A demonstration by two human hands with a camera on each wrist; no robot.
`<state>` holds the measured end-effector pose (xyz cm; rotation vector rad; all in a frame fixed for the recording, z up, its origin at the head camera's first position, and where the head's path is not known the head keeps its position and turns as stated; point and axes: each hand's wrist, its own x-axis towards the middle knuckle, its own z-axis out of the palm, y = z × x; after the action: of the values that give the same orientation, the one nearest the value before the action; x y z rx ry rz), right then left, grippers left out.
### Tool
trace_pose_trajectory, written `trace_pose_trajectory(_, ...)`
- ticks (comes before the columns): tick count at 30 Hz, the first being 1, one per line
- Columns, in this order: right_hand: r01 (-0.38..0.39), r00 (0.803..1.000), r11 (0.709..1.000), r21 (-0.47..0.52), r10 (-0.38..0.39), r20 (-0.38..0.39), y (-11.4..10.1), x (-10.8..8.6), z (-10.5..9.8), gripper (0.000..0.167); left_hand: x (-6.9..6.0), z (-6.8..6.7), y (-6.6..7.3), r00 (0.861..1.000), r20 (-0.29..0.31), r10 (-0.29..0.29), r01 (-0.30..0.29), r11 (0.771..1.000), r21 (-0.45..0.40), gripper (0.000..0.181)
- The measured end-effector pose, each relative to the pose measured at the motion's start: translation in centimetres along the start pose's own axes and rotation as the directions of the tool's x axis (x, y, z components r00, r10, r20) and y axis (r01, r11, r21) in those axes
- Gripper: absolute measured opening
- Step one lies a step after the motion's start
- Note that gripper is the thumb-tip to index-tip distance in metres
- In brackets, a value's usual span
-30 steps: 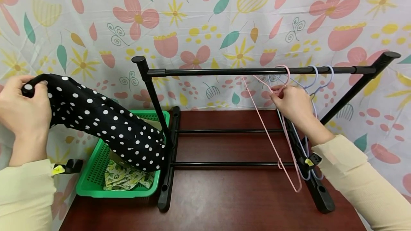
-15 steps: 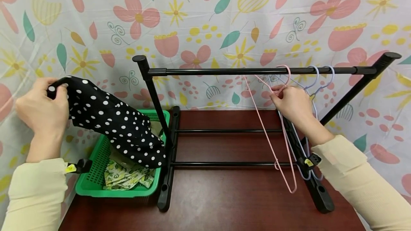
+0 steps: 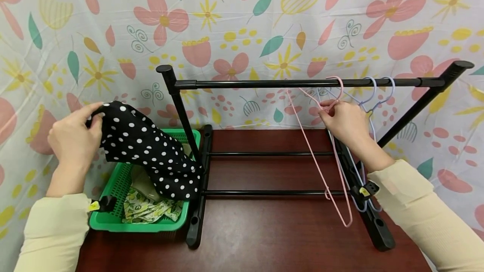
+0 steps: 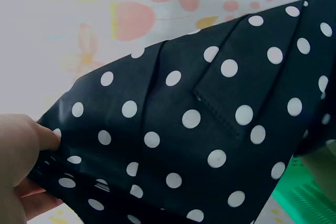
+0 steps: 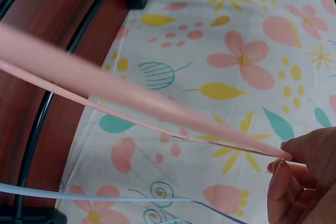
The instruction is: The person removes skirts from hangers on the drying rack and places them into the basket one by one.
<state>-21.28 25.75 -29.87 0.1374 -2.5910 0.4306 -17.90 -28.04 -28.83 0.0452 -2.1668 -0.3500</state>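
Note:
In the head view my left hand [image 3: 75,135] pinches one end of a black cloth garment with white dots [image 3: 151,150]. The garment slopes down to the right over a green basket [image 3: 109,219], its lower end against the rack's left leg. In the left wrist view the garment [image 4: 178,124] spreads broadly, with a seam and a pocket-like stitched edge. My right hand [image 3: 348,123] pinches a pink hanger [image 3: 308,146] just below its hook, which loops over the rack's top bar [image 3: 257,84]. The right wrist view shows thumb and fingers on the pink hanger [image 5: 173,114].
Two lilac-blue hangers [image 3: 389,89] hang on the bar right of the pink one. Folded green-and-yellow patterned cloth [image 3: 149,209] lies in the basket, beside khaki cloth [image 3: 143,181]. The black rack's feet [image 3: 193,230] stand on a dark red-brown table [image 3: 272,238]. A floral curtain [image 3: 234,20] hangs behind.
My left hand has moved right and slightly down, towards the basket, and the dotted garment sags more. My right hand stays on the pink hanger, whose lower end swings slightly.

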Motion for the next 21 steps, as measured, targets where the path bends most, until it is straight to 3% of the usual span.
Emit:
trace_pose_trajectory(6, 0.001, 1.0, 1.0, 0.002, -0.001, -0.007, 0.0, 0.0, 0.1, 0.034, -2.1, 1.1, -0.9, 0.991, 0.125, 0.047, -0.05, 0.999, 0.021, 0.025)
trace_pose_trajectory(14, -0.007, 1.0, 1.0, -0.002, 0.007, -0.006, 0.2, 0.0, 0.2, 0.036, -4.1, 1.6, -2.0, 0.985, 0.104, 0.138, -0.143, 0.989, 0.043, 0.023)
trace_pose_trajectory(21, -0.013, 1.0, 1.0, 0.007, 0.013, 0.003, 0.1, 0.0, 0.3, 0.029, -6.2, 1.9, -2.7, 0.963, 0.175, 0.205, -0.219, 0.974, 0.062, 0.029)
